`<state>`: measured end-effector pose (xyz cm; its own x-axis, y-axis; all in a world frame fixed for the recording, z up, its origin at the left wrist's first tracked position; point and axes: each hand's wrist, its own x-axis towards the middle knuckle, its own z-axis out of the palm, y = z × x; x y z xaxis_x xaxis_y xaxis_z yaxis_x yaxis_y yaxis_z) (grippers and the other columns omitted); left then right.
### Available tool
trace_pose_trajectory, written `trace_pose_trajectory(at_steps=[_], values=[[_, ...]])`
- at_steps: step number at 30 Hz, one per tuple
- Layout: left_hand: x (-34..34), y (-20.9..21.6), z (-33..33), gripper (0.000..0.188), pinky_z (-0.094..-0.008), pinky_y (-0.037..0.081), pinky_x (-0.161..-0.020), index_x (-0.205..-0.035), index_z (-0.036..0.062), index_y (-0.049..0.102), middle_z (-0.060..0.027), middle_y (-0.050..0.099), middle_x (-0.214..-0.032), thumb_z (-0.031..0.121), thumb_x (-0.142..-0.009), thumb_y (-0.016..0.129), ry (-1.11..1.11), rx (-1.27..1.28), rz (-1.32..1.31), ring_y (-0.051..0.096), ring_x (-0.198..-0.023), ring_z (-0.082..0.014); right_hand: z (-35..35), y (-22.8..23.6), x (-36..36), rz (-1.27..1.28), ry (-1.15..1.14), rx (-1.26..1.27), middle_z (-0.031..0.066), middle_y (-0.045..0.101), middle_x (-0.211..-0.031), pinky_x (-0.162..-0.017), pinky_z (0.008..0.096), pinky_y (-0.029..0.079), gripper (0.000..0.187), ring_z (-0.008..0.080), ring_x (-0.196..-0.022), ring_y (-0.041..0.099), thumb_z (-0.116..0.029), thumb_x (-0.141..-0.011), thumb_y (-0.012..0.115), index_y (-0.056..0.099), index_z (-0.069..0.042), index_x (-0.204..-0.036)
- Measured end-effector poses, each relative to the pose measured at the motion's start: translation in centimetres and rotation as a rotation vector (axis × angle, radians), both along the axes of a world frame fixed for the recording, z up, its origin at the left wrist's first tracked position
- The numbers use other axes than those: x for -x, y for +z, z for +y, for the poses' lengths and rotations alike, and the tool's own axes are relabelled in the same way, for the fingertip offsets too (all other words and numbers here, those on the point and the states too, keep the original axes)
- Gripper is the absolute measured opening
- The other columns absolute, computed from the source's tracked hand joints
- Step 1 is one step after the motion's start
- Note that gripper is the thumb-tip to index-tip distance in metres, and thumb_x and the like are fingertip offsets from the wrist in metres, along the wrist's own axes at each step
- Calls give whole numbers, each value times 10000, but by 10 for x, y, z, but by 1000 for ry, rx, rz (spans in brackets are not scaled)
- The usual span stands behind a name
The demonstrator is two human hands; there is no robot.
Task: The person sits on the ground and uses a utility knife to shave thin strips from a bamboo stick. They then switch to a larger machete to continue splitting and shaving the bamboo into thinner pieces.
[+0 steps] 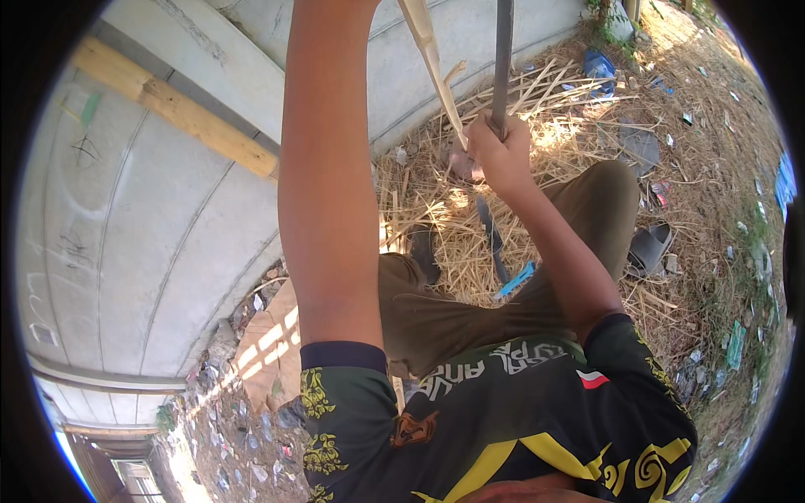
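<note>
My right hand (503,158) is closed around the lower end of a long, narrow dark grey strip (503,63) that rises past the top edge. Whether it is a blade or split wood, I cannot tell. Just left of that hand, a pale wooden strip (432,63) slants down, its lower end close to my fingers. My left arm (329,168) stretches straight up and leaves the picture at the top, so the left hand is out of sight. Below my right hand, a dark knife-like blade (489,230) lies on the shavings.
Pale shavings (453,268) cover the ground between my legs, with longer strips (549,88) beyond. A wall of grey panels (168,218) stands to the left, with a wooden pole (172,105) along it. A blue piece (515,281) and a dark sandal (650,249) lie nearby, with scattered litter at right.
</note>
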<state>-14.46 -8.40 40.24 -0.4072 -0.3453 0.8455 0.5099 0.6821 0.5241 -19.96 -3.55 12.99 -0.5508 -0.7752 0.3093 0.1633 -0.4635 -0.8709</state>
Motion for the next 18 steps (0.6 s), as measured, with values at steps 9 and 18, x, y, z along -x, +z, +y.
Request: trace_pose_trajectory(at_steps=[9,18], values=[[-24,10,-30,390,-254,200,-380,-651,197,360,77,316,-558,25,-866,636,-107,-47,-14,273,-416,-35,-6,-81,23,-256,568,-425,-10,468,-568,-461,284,356,178,97,-467,441,-87,-872,645,553,-63,-722],[-10,9,-4,391,-248,206,-394,-653,187,365,82,342,-580,17,-857,652,-34,-37,-15,290,-423,-41,-6,-4,-2,254,133,-340,-2,485,-534,-469,306,358,297,97,-470,464,-171,-878,667,532,-79,-630]])
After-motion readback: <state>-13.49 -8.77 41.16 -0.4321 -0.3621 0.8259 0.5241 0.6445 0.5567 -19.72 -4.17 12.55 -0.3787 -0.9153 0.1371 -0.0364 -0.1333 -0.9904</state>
